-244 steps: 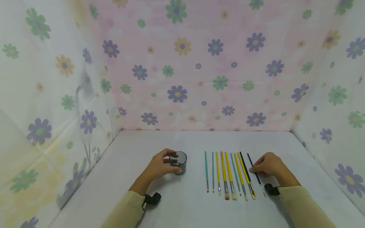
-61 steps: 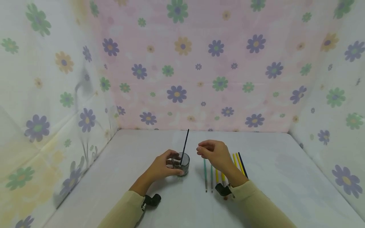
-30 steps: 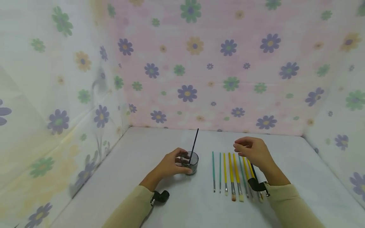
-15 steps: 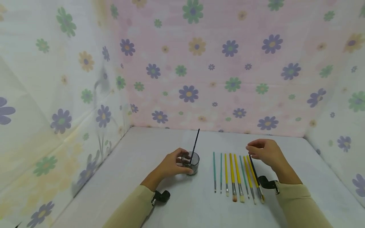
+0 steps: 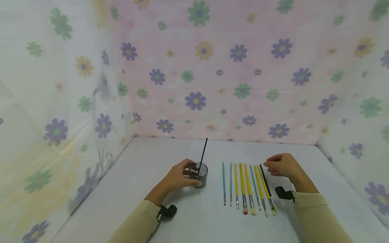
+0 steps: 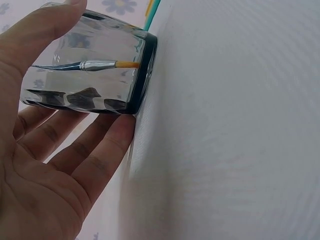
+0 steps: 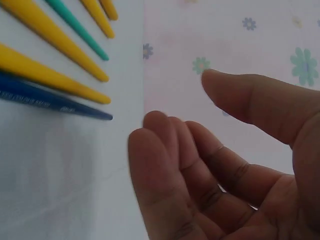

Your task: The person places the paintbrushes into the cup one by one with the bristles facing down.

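A small dark glass cup (image 5: pixel 198 174) (image 6: pixel 95 65) stands on the white table (image 5: pixel 170 209), and my left hand (image 5: pixel 179 176) (image 6: pixel 45 150) grips its side. One dark blue brush (image 5: pixel 202 156) leans upright in the cup, its bristle end (image 6: pixel 107 64) against the bottom. Several teal, yellow and blue brushes (image 5: pixel 247 187) (image 7: pixel 55 75) lie in a row to the right. My right hand (image 5: pixel 281 165) (image 7: pixel 225 170) hovers empty just right of the row's far ends, fingers loosely bent, nearest the dark blue brush (image 5: pixel 265 182) (image 7: pixel 50 102).
Flower-printed cloth walls (image 5: pixel 212 74) enclose the table on the left, back and right. Black wrist cameras (image 5: pixel 168 211) (image 5: pixel 284 193) sit by both cuffs. Bare table surface lies behind the cup and brushes.
Since eight seconds ago one blue brush went from the row into the cup. Over the last second my right hand moved back right and lowered beside the row; the left hand stayed on the cup.
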`<action>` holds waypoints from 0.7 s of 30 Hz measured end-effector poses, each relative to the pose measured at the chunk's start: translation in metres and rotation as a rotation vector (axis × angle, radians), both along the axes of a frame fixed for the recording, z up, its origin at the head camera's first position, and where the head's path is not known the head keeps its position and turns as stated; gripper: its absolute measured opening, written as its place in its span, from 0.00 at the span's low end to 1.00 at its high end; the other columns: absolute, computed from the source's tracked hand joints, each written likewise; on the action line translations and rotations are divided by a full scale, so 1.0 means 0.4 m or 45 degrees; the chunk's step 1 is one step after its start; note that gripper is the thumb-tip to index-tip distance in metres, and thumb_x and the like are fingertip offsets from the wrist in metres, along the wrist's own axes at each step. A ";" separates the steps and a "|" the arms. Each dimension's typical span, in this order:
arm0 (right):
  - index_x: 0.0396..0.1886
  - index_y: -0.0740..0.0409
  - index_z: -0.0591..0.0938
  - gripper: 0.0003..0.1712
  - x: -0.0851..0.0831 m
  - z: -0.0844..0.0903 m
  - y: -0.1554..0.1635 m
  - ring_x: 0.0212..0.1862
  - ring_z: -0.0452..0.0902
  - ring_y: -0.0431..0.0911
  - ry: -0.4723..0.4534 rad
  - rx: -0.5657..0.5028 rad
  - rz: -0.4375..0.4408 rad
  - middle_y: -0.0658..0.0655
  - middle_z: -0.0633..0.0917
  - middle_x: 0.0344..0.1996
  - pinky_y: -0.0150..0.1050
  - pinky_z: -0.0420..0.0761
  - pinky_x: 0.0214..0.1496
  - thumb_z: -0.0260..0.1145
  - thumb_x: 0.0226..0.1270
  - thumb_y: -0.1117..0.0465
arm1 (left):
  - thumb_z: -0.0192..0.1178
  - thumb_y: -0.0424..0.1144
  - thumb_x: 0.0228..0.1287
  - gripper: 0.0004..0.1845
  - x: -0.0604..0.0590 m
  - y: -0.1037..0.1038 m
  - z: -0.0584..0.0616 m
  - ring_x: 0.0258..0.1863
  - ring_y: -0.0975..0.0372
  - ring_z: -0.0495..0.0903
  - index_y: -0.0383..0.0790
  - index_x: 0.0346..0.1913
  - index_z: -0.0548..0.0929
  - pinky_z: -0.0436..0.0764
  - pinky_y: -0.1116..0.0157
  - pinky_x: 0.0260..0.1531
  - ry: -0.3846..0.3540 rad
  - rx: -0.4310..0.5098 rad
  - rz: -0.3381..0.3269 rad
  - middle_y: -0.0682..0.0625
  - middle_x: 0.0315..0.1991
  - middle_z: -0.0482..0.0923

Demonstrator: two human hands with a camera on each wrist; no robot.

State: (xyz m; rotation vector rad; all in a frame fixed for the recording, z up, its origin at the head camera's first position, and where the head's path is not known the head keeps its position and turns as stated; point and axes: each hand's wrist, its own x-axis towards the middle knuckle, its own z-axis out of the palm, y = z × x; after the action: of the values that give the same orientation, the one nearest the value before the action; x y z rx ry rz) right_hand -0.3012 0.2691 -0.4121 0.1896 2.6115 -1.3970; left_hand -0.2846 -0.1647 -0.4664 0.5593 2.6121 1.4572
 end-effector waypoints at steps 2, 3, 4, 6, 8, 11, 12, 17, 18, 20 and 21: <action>0.62 0.73 0.76 0.32 -0.004 -0.009 0.004 0.43 0.88 0.50 -0.036 0.026 -0.003 0.69 0.85 0.51 0.41 0.90 0.43 0.73 0.69 0.54 | 0.83 0.54 0.48 0.43 0.001 -0.003 -0.003 0.57 0.57 0.83 0.47 0.66 0.75 0.84 0.57 0.58 0.000 -0.006 0.004 0.55 0.58 0.82; 0.62 0.72 0.77 0.31 -0.005 -0.013 0.006 0.41 0.88 0.50 -0.052 0.042 -0.009 0.68 0.85 0.50 0.40 0.90 0.42 0.73 0.69 0.54 | 0.83 0.54 0.48 0.44 0.000 -0.004 -0.004 0.57 0.57 0.83 0.46 0.67 0.75 0.84 0.57 0.58 0.000 -0.007 0.003 0.55 0.59 0.81; 0.61 0.73 0.77 0.31 -0.006 -0.016 0.008 0.40 0.87 0.49 -0.059 0.057 -0.010 0.68 0.86 0.48 0.40 0.90 0.41 0.74 0.68 0.55 | 0.83 0.54 0.48 0.44 0.000 -0.004 -0.004 0.57 0.57 0.83 0.46 0.67 0.74 0.84 0.57 0.58 0.001 -0.009 0.000 0.55 0.59 0.81; 0.60 0.73 0.77 0.31 -0.007 -0.024 0.014 0.38 0.87 0.49 -0.072 0.086 -0.018 0.68 0.86 0.46 0.40 0.90 0.40 0.74 0.68 0.56 | 0.83 0.55 0.48 0.45 -0.002 -0.002 -0.004 0.57 0.57 0.83 0.45 0.67 0.74 0.84 0.57 0.58 0.004 -0.005 -0.012 0.55 0.59 0.81; 0.59 0.73 0.78 0.30 -0.010 -0.033 0.016 0.37 0.86 0.48 -0.089 0.115 -0.032 0.67 0.86 0.44 0.39 0.90 0.39 0.75 0.67 0.56 | 0.83 0.55 0.48 0.46 -0.002 -0.004 -0.002 0.57 0.56 0.83 0.44 0.68 0.74 0.85 0.57 0.58 0.007 -0.004 -0.016 0.54 0.59 0.81; 0.58 0.72 0.78 0.30 -0.014 -0.044 0.020 0.36 0.85 0.48 -0.128 0.167 -0.052 0.65 0.86 0.42 0.38 0.89 0.38 0.76 0.66 0.55 | 0.83 0.56 0.47 0.46 -0.002 -0.004 -0.001 0.57 0.57 0.83 0.44 0.68 0.74 0.85 0.58 0.58 0.009 0.000 -0.020 0.54 0.59 0.81; 0.57 0.71 0.79 0.30 -0.015 -0.047 0.021 0.36 0.84 0.48 -0.143 0.185 -0.055 0.64 0.86 0.41 0.38 0.88 0.37 0.76 0.65 0.55 | 0.83 0.56 0.47 0.46 -0.002 -0.004 0.000 0.57 0.57 0.83 0.44 0.68 0.74 0.85 0.58 0.57 0.009 0.000 -0.019 0.54 0.58 0.82; 0.53 0.71 0.80 0.28 -0.019 -0.062 0.025 0.35 0.84 0.49 -0.167 0.222 -0.029 0.63 0.86 0.38 0.38 0.86 0.36 0.77 0.63 0.55 | 0.83 0.54 0.48 0.45 0.000 -0.004 0.000 0.56 0.57 0.84 0.44 0.67 0.74 0.85 0.59 0.57 0.008 0.014 -0.022 0.54 0.59 0.82; 0.53 0.71 0.81 0.28 -0.020 -0.064 0.025 0.35 0.84 0.48 -0.163 0.219 -0.021 0.62 0.87 0.37 0.39 0.86 0.36 0.77 0.63 0.55 | 0.83 0.54 0.48 0.44 0.000 -0.004 0.000 0.56 0.57 0.84 0.44 0.67 0.74 0.85 0.59 0.57 0.009 0.016 -0.023 0.54 0.59 0.82; 0.51 0.71 0.81 0.27 -0.020 -0.070 0.024 0.34 0.85 0.48 -0.158 0.216 -0.002 0.62 0.87 0.36 0.39 0.87 0.36 0.77 0.62 0.56 | 0.83 0.53 0.48 0.44 0.001 -0.003 -0.001 0.56 0.57 0.84 0.44 0.67 0.74 0.85 0.58 0.57 0.008 0.019 -0.025 0.54 0.59 0.82; 0.51 0.71 0.82 0.26 -0.020 -0.073 0.022 0.34 0.85 0.48 -0.157 0.214 0.004 0.62 0.88 0.36 0.40 0.87 0.36 0.77 0.62 0.56 | 0.83 0.53 0.48 0.44 0.001 -0.003 -0.001 0.56 0.57 0.84 0.44 0.67 0.74 0.85 0.58 0.57 0.008 0.020 -0.027 0.54 0.59 0.82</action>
State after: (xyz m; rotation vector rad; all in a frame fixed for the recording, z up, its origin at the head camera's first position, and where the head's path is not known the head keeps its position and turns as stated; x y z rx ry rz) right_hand -0.3093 0.2780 -0.4412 0.2845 2.6241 -1.1262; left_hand -0.2842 -0.1659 -0.4669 0.5921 2.5935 1.4731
